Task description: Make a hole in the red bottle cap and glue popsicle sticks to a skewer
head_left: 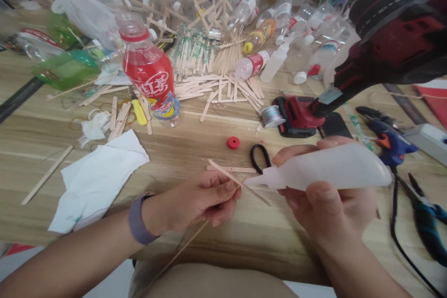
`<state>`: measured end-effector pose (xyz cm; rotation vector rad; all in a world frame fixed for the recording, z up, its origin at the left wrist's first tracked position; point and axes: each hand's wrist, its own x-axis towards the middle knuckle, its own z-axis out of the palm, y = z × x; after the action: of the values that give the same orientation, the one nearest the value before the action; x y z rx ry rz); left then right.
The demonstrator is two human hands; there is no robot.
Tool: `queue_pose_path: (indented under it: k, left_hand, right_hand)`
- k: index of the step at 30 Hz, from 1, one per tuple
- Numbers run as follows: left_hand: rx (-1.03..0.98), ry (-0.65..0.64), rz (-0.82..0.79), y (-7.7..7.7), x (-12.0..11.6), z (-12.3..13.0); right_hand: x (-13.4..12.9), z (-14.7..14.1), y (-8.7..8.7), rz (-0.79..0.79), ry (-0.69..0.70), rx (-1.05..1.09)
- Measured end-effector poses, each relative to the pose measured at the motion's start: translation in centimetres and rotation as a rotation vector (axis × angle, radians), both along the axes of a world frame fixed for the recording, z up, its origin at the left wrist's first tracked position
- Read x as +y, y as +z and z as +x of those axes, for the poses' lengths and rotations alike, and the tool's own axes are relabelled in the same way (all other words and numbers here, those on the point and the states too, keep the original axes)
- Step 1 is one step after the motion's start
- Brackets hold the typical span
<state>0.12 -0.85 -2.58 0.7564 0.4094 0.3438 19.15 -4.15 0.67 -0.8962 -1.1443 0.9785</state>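
Note:
My left hand (206, 200) pinches a flat wooden craft stick (256, 194) that slants from upper left to lower right. A thin wooden skewer (190, 240) runs down toward my lap from below that hand. My right hand (324, 209) is wrapped round a translucent white squeeze bottle (324, 167), tipped on its side with its nozzle pointing left. The nozzle tip is at the stick, close to my left fingertips; whether it touches I cannot tell. Behind them lie another craft stick (233, 169), a black loop handle (260, 158) and a red disc (233, 142) with a hole.
A red-labelled drink bottle (150, 74) stands at left, near a white paper (99, 181). At right are a red-and-black power drill (370, 51), a wire spool (272, 116), a blue glue gun (387, 137) and pliers (428, 219). Craft sticks (223, 88) and plastic bottles crowd the back.

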Motion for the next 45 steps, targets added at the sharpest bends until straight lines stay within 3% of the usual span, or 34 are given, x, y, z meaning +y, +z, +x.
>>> queue_pose_path:
  k: [13,19,30,38,45]
  left_hand:
    - [-0.04,-0.014,-0.015,0.2,0.3,0.1]
    - [-0.025,-0.006,-0.006,0.2,0.4,0.0]
    - [0.049,-0.023,0.096,0.4,0.5,0.0]
    - [0.199,0.085,0.072,0.6,0.2,0.1]
    - [0.212,0.127,0.09,0.8,0.4,0.3]
  right_hand:
    - [0.3,0.0,-0.2,0.005,0.021,0.003]
    - [0.6,0.2,-0.1,-0.072,0.061,0.032]
    - [0.8,0.2,-1.4,-0.073,0.061,0.089]
    - [0.9,0.3,-1.7,-0.105,0.059,0.128]
    - [1.2,0.4,-2.0,-0.137,0.024,0.132]
